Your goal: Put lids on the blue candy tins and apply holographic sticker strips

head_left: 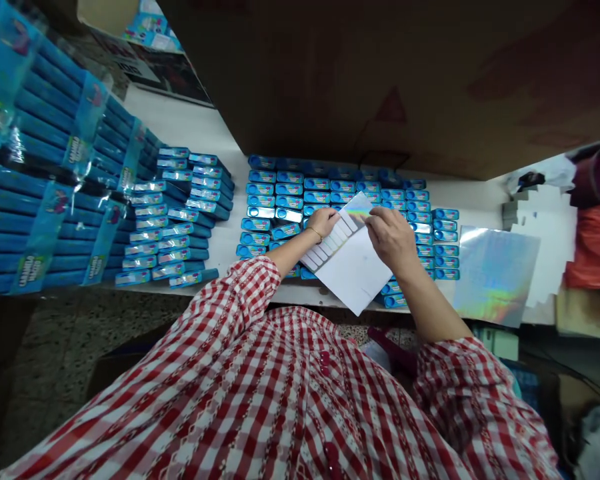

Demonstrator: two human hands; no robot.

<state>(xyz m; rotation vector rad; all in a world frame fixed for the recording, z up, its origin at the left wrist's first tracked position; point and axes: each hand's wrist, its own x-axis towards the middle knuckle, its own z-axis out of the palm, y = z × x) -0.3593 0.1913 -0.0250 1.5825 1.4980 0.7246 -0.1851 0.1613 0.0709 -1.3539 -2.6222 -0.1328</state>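
My left hand [324, 221] grips the upper left edge of a sticker sheet [355, 273], thumb on top. Most of the sheet is plain white; a strip along its upper left side has pale, rounded label shapes, and the top corner shines in rainbow colours. Over the sheet's upper right edge, my right hand [393, 240] is closed in a pinch. Whatever lies between its fingertips is too small to make out. Beneath the sheet and both hands, small blue boxes [261, 189] lie in rows on the white table [225, 250], partly covered.
Stacked blue boxes [175, 233] and large wrapped blue packs [55, 200] fill the left. A big brown carton [380, 80] stands behind the rows. To the right lie a shiny holographic sheet [495, 273], white card pieces [543, 233] and a red bag [595, 247].
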